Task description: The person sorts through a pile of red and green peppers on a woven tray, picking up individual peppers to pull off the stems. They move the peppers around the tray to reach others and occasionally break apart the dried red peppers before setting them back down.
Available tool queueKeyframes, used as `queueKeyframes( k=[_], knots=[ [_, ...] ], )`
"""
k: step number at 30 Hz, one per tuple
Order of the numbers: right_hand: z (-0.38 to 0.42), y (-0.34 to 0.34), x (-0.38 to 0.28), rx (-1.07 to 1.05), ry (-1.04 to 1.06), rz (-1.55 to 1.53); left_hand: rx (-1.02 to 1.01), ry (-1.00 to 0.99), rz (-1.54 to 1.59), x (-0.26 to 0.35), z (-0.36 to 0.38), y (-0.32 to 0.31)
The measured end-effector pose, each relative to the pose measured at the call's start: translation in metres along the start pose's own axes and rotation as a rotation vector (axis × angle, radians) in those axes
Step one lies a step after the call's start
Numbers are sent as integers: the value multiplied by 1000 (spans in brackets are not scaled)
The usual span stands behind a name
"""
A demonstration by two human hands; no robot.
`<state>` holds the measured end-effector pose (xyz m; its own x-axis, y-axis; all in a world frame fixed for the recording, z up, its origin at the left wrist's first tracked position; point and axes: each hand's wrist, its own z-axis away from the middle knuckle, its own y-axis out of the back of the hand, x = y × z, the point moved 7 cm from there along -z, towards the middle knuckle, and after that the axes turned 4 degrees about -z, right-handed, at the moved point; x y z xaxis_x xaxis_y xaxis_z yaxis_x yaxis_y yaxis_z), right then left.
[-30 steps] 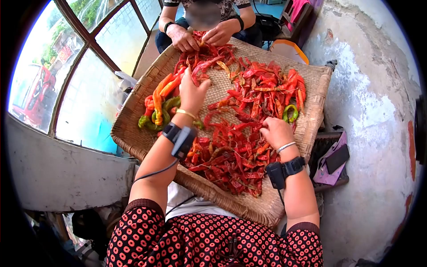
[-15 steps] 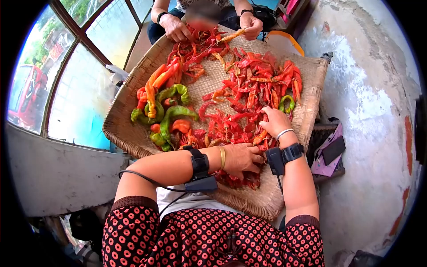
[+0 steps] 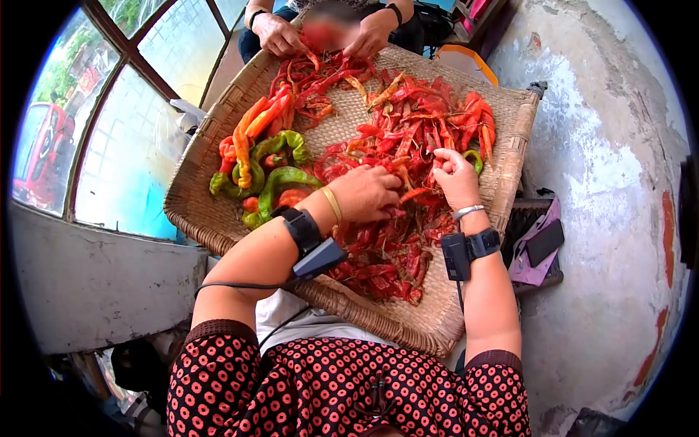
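Observation:
My left hand (image 3: 366, 194) rests palm-down on the heap of red chili peppers (image 3: 378, 258), its fingers bent and slightly apart, their tips partly hidden among the peppers. To its right, my right hand (image 3: 459, 180) is closed, with thumb and index finger pinched just above the heap. Whatever is in that pinch is too small to make out. An orange-red chili pepper (image 3: 416, 194) lies between the two hands. Beyond my right hand a green curled pepper (image 3: 475, 161) shows. All this lies in a shallow woven basket (image 3: 411, 320) tilted across my lap.
Larger green peppers (image 3: 280, 178) and orange peppers (image 3: 247, 131) lie at the basket's left. Across it, another person's left hand (image 3: 373, 33) and right hand (image 3: 280, 35) handle red peppers. A window stands left, a rough wall (image 3: 604, 182) right, with a phone (image 3: 546, 244) on purple cloth.
My left hand has moved up and left from the near peppers, uncovering them. My right hand has risen slightly and pinched. The other person's hands came together; an orange pepper now lies in the basket.

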<state>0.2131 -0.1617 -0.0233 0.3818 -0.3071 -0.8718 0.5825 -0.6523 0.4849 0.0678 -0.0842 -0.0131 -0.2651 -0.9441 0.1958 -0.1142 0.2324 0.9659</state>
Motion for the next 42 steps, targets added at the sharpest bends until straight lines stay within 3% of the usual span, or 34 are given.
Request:
queueKeyframes(
  k=[3, 5, 9, 11, 13, 14, 18, 19, 21, 23, 25, 27, 29, 31, 33, 35, 37, 39, 40, 41, 42],
  knots=[
    [-2, -2, 0, -39, 32, -241, 75, 75, 23, -16, 1, 6],
    [2, -3, -3, -73, 35, -262, 36, 241, 31, -26, 2, 7],
    [17, -9, -24, -202, 47, -518, 146, 100, 226, -15, 0, 24],
    [21, -7, -34, -232, 101, -509, 192, 130, 198, -12, 0, 36],
    [23, -7, -35, -260, 119, -508, 323, 302, 282, -22, 3, 46],
    [25, -7, -39, -308, 127, -565, 474, 289, 202, -19, 5, 52],
    [35, -13, -50, -502, 107, -784, 575, 164, 311, -5, -2, 60],
    [37, -11, -51, -502, 106, -784, 575, 165, 311, -6, -1, 59],
    [41, -11, -53, -559, 105, -823, 372, 166, 417, -7, -5, 47],
    [38, -11, -51, -531, 157, -847, 426, 113, 362, -2, -4, 55],
    [28, -7, -44, -437, 64, -1082, 324, 423, 795, -23, 0, 39],
    [22, -4, -35, -331, -9, -999, 429, 467, 1070, -40, 5, 33],
    [16, -1, -15, -123, -21, -386, 569, 575, 1316, -53, 12, 43],
    [18, -6, -23, -106, 160, -37, 751, 717, 1342, -78, 26, 49],
    [23, -10, -35, -111, 223, 158, 1044, 604, 1643, -106, 37, 52],
    [22, -14, -31, -151, 181, 216, 1213, 860, 1745, -118, 51, 41],
    [20, -14, -26, -100, 219, 407, 1203, 954, 1717, -120, 55, 33],
    [19, -12, -24, -81, 216, 483, 793, 911, 1450, -112, 42, 23],
    [19, -11, -24, -62, 218, 559, 595, 898, 1128, -104, 35, 22],
    [20, -10, -27, -62, 218, 560, 467, 742, 748, -110, 27, 11],
    [21, -11, -27, -97, 166, 649, 405, 707, 465, -95, 21, 22]
  ],
)
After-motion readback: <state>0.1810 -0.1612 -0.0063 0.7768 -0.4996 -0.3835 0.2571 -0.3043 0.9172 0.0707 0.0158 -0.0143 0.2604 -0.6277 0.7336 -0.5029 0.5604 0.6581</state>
